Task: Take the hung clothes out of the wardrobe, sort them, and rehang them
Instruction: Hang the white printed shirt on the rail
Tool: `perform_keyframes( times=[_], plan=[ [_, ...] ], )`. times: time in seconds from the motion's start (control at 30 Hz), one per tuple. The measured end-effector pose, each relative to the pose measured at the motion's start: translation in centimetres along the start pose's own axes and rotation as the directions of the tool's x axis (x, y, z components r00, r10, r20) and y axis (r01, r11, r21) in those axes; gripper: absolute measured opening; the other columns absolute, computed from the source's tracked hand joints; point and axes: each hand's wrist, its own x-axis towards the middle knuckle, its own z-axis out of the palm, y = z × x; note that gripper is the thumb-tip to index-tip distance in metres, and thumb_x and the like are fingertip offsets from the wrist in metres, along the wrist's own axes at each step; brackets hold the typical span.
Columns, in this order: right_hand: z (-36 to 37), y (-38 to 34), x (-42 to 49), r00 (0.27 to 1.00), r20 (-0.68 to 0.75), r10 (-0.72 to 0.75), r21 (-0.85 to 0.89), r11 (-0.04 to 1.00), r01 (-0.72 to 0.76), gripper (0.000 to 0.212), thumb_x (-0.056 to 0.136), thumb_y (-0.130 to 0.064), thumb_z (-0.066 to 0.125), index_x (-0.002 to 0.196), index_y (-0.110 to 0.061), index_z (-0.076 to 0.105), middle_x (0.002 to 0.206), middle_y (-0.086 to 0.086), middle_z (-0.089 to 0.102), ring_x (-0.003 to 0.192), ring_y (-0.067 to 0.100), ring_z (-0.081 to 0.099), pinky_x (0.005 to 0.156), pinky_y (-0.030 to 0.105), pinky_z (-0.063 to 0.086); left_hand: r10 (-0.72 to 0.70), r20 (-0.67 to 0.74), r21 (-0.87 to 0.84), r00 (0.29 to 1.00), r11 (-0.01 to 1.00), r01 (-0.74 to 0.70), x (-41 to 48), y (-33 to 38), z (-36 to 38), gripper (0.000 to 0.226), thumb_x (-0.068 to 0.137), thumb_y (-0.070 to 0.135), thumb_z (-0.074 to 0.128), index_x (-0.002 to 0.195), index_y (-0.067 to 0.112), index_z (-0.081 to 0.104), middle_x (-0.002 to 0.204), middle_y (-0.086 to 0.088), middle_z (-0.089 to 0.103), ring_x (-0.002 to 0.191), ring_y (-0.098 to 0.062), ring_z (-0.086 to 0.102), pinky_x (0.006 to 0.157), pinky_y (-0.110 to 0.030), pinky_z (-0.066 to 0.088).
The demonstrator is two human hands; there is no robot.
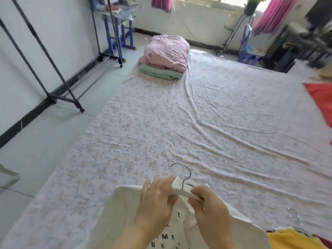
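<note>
A white T-shirt [124,212] with black letters lies at the near edge of the flowered sheet [197,123]. A metal hanger [185,174] sticks out of its neck, hook pointing away from me. My left hand [156,200] grips the collar on the left of the hook. My right hand [210,207] pinches the collar on the right. A yellow garment [291,239] lies at the bottom right, partly under the shirt. The empty clothes rack [59,69] stands at the left wall.
Folded pink and green bedding [165,58] is stacked at the far end of the sheet. A red cloth [321,99] lies at the right edge. Blue stools [118,35] and a plant stand [233,31] are at the far wall. Grey floor runs along the left.
</note>
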Motion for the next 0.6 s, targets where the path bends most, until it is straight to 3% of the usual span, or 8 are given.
perform_keyframes(
  times=[0.13, 0.23, 0.33, 0.43, 0.53, 0.6],
  plan=[
    [-1.5, -5.3, -2.3, 0.996, -0.019, -0.084, 0.022, 0.996, 0.084, 0.029, 0.076, -0.015, 0.072, 0.086, -0.037, 0.056, 0.069, -0.014, 0.062, 0.067, 0.004, 0.056, 0.057, 0.004, 0.035, 0.051, -0.152, -0.020, 0.987, 0.998, -0.055, -3.4, 0.8, -4.9, 0.040, 0.090, 0.030, 0.051, 0.130, 0.032, 0.046, 0.115, 0.014, 0.057, 0.109, -0.008, 0.053, 0.097, -0.023, 0.029],
    [-2.3, -8.2, -3.8, 0.938, 0.026, -0.346, -0.040, 0.937, 0.347, 0.051, 0.062, -0.007, 0.083, 0.092, -0.037, 0.054, 0.069, -0.013, 0.065, 0.061, 0.005, 0.060, 0.053, 0.007, 0.037, -0.028, -0.249, -0.055, 0.968, 0.998, 0.015, -6.7, 1.0, -7.8, 0.036, 0.085, 0.027, 0.051, 0.121, 0.029, 0.056, 0.105, 0.009, 0.063, 0.095, -0.018, 0.060, 0.084, -0.032, 0.039],
    [-2.6, -10.6, -4.6, 0.801, 0.101, -0.590, -0.076, 0.799, 0.597, 0.068, 0.054, -0.004, 0.087, 0.104, -0.037, 0.055, 0.070, -0.010, 0.064, 0.049, 0.006, 0.057, 0.045, 0.015, 0.042, -0.117, -0.413, -0.071, 0.903, 0.993, 0.097, -10.1, 1.0, -10.8, 0.033, 0.086, 0.020, 0.057, 0.118, 0.027, 0.060, 0.103, 0.010, 0.064, 0.093, -0.016, 0.060, 0.082, -0.029, 0.036],
    [-2.0, -13.5, -4.8, 0.621, 0.070, -0.781, -0.060, 0.618, 0.784, 0.049, 0.063, -0.015, 0.078, 0.107, -0.034, 0.067, 0.066, -0.010, 0.060, 0.046, 0.008, 0.052, 0.046, 0.011, 0.038, -0.227, -0.516, -0.078, 0.826, 0.973, 0.218, -14.2, 0.5, -13.7, 0.033, 0.089, 0.024, 0.056, 0.122, 0.032, 0.054, 0.106, 0.015, 0.060, 0.098, -0.009, 0.055, 0.080, -0.021, 0.027],
    [-0.4, -17.8, -6.2, 0.419, 0.103, -0.902, -0.024, 0.419, 0.908, 0.039, 0.068, -0.029, 0.069, 0.106, -0.032, 0.069, 0.061, -0.012, 0.056, 0.047, 0.007, 0.051, 0.054, 0.013, 0.036, -0.341, -0.618, -0.130, 0.708, 0.933, 0.335, -19.6, -0.2, -16.7, 0.033, 0.090, 0.024, 0.055, 0.123, 0.031, 0.054, 0.109, 0.013, 0.059, 0.101, -0.010, 0.054, 0.086, -0.022, 0.033],
    [1.2, -21.1, -7.9, 0.301, 0.103, -0.948, 0.069, 0.309, 0.949, 0.035, 0.072, -0.030, 0.069, 0.108, -0.032, 0.068, 0.059, -0.011, 0.054, 0.045, 0.008, 0.049, 0.048, 0.014, 0.036, -0.422, -0.664, -0.178, 0.617, 0.891, 0.418, -23.8, -0.5, -18.5, 0.035, 0.091, 0.025, 0.054, 0.125, 0.033, 0.052, 0.107, 0.012, 0.056, 0.102, -0.010, 0.054, 0.086, -0.020, 0.035]
  ],
)
